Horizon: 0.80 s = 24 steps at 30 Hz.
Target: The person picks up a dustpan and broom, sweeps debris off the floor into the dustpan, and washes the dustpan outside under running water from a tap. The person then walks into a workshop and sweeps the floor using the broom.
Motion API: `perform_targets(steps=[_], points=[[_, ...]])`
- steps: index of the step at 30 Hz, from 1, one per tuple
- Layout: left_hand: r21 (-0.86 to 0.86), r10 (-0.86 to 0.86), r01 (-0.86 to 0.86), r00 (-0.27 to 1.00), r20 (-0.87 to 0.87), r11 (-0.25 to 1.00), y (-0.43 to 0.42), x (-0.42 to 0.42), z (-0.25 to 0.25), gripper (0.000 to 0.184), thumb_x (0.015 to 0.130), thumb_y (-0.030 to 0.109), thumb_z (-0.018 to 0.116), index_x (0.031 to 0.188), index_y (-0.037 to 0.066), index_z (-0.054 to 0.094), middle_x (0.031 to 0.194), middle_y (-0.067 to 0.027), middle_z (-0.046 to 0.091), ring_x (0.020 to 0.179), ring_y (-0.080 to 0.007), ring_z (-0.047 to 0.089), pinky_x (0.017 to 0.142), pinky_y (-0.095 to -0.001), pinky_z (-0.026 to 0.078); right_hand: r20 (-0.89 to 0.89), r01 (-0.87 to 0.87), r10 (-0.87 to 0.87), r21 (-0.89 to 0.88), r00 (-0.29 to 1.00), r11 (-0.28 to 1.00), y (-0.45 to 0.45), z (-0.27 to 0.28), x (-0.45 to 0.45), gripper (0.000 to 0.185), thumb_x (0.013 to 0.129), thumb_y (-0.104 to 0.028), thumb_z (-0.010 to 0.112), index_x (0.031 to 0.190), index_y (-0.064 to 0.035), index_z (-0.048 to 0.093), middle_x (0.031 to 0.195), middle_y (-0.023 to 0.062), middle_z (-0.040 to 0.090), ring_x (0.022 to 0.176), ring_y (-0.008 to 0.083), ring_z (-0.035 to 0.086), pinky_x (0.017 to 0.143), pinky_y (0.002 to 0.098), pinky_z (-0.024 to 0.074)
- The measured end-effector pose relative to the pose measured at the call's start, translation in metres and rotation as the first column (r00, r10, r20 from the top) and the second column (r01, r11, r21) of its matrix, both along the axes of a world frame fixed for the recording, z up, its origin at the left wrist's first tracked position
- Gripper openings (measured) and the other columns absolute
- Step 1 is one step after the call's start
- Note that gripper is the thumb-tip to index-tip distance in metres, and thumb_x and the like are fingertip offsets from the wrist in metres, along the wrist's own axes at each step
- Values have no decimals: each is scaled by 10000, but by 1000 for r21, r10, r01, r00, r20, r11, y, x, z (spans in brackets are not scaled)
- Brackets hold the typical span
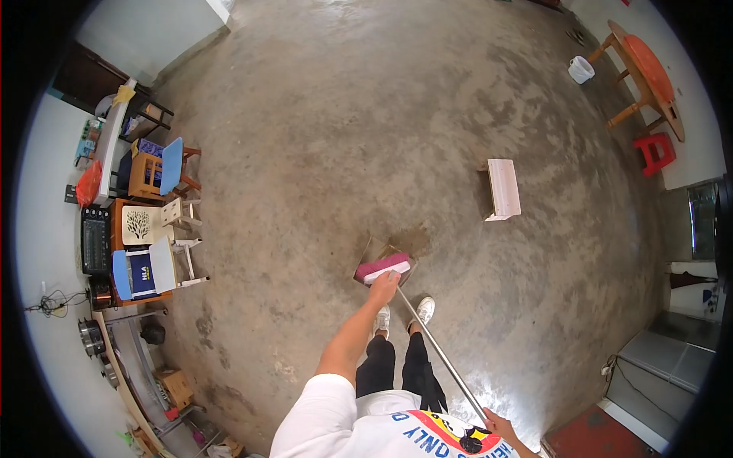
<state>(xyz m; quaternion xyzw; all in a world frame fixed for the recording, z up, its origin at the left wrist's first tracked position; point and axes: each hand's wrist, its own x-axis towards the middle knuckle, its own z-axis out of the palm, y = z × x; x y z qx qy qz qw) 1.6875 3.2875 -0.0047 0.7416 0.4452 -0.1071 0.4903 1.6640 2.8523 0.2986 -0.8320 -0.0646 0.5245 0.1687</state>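
Pink bristles, pale base, metal handle: one broom point(384, 266), held aslant. Head at 12 o'clock, just beyond my shoes point(426, 308); handle point(440, 352) running back towards 5 o'clock.

Left hand point(385, 286): fingers closed about the broom's neck, close against the base. Right hand point(499, 426): wrapped round the handle near its far end, beside my shirt point(321, 416). Finger detail on both: partly hidden.

Step in hand, as I judge it: steadying or handling the head at close quarters, two-handed. Whether the bristles touch the floor point(305, 153): cannot tell. Squarish outline point(374, 247) beneath the head: pan or mark, cannot tell. Any move of the head from this pose would call for both grips working together, right guiding the handle, left easing if the head is to swing freely.

Writing, item one: shirt front, blue capitals, upside down from my view; "ONLY" legible, neighbouring letters lost in folds. Item two: "HLA", on a dark blue panel point(142, 275) at 10 o'clock. Broom: no label legible.

Also listed: pale stool point(505, 188), 1 o'clock; white bucket point(581, 70), 1 o'clock, farther off; red stool point(655, 154), 2 o'clock.
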Motion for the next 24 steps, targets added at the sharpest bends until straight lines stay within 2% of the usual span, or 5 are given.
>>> perform_targets(steps=[4, 8, 17, 20, 24], points=[[-139, -54, 44, 996, -68, 989, 12, -20, 3, 584, 816, 456, 472, 1185, 4, 496, 1191, -202, 513, 1128, -330, 465, 938, -392, 359, 139, -63, 66, -23, 988, 998, -5, -7, 15, 358, 862, -171, 491, 1204, -68, 504, 899, 188, 629, 777, 254, 632, 698, 299, 479], [-149, -138, 116, 980, -145, 982, 26, -17, 45, 575, 808, 468, 478, 1182, 32, 510, 1189, -187, 519, 1126, -324, 470, 931, -392, 370, 385, -129, 77, 109, 920, 986, -4, -58, 30, 367, 852, -125, 478, 1209, -43, 488, 939, 237, 595, 780, 335, 614, 673, 372, 479], [-39, -132, 128, 981, -142, 991, 26, -8, 40, 576, 817, 455, 490, 1154, -11, 513, 1140, -221, 535, 1095, -336, 494, 912, -385, 388, 275, -204, 283, -283, 919, 937, 57, -89, 38, 477, 863, -149, 444, 1307, -35, 312, 658, 255, 576, 592, 417, 570, 544, 491, 449], [-32, -139, 136, 984, -109, 990, 25, -1, 31, 559, 818, 447, 489, 1139, -10, 522, 1126, -217, 544, 1083, -337, 500, 900, -392, 396, 158, -329, 383, -289, 910, 899, 58, -73, 19, 506, 865, -163, 439, 1324, -45, 260, 637, 273, 561, 576, 431, 559, 539, 513, 439], [-18, -148, 147, 986, -81, 989, 22, 11, 47, 525, 824, 435, 484, 1100, -8, 542, 1101, -210, 558, 1063, -343, 509, 874, -405, 407, 100, -325, 354, -225, 930, 919, 44, -42, 23, 438, 854, -162, 468, 1269, -49, 389, 702, 246, 593, 633, 415, 579, 582, 503, 455]])
